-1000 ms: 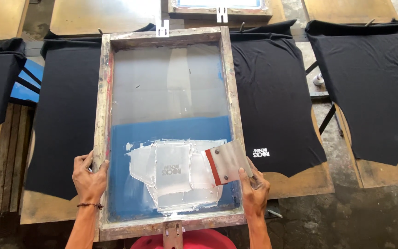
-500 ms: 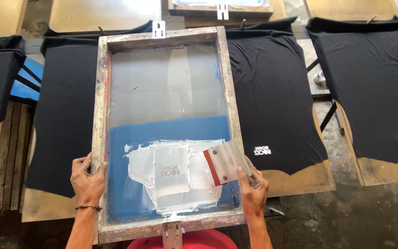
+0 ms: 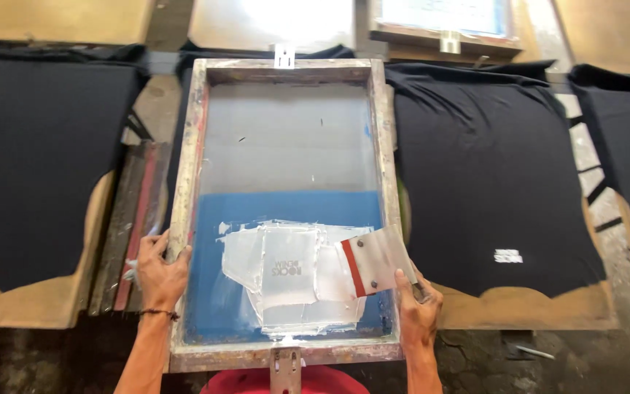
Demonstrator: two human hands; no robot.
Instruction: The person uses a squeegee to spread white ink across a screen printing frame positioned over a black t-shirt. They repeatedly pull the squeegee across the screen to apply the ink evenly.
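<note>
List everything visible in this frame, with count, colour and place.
Screen frame: one, grey wooden rim, blue lower mesh, centre.
White ink patch: one, lower mesh.
Squeegee: one, pale with red edge, lying in the frame's lower right.
Black shirts: four on boards, two with small white prints.
Red tub: one, bottom edge.
Left hand: grips the frame's left rail; dark wristband.
Right hand: grips the frame's right rail by the squeegee.

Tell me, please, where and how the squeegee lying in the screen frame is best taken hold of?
Probably by the pale handle of the squeegee, coming from the right, near side. Its red blade edge points left toward the white ink, while the handle leans against the right rail of the frame, beside the right hand. The left hand grips the left rail.
</note>
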